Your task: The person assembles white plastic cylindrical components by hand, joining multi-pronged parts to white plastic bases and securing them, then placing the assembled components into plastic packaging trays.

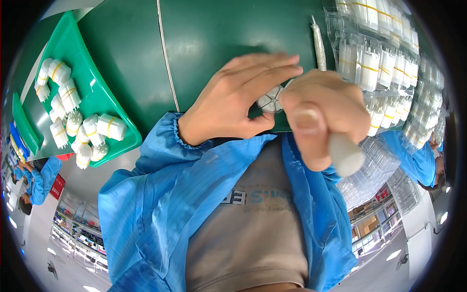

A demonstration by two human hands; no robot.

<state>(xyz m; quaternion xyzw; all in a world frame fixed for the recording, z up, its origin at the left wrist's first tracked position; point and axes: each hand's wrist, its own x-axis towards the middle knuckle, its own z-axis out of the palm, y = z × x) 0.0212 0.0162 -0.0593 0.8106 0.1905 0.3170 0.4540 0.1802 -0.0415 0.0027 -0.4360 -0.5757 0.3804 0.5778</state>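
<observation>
My left hand (238, 97) lies over the near edge of the dark green table (219, 34), its fingers wrapped around a small bundle of white tubes (270, 100) seen end-on. My right hand (318, 112) is pressed against that bundle from the right. It is closed in a fist around a white cylindrical tube (345, 155), whose blunt end sticks out toward the camera. Both arms wear blue coat sleeves.
A green tray (97, 92) at the left holds several white tube bundles bound with yellow bands. Clear plastic bags of similar bundles (384, 63) are stacked at the right. A single white tube (318, 44) and a thin white cord (165, 53) lie on the table. People in blue coats (41, 177) work at the far left.
</observation>
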